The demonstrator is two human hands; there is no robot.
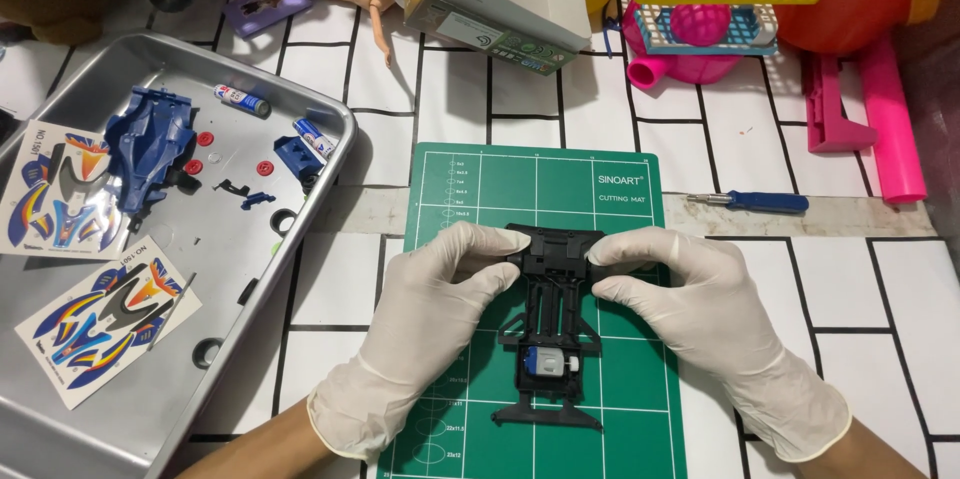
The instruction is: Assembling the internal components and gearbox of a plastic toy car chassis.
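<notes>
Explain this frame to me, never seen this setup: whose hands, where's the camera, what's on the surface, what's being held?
There is no machine here: a person works with two hands in white gloves, and the single picture comes from a camera on that person's head, looking down.

The left hand and right hand both grip the far end of a black toy car chassis, fingers pinching from either side. A small silver and blue motor sits in its near half. The chassis lies on a green cutting mat on a white surface with black lines.

To the left, a metal tray holds a blue car body shell, sticker sheets, two small batteries, red round parts and small black tyres. A blue-handled screwdriver lies right of the mat. Toys and a cardboard box crowd the far edge.
</notes>
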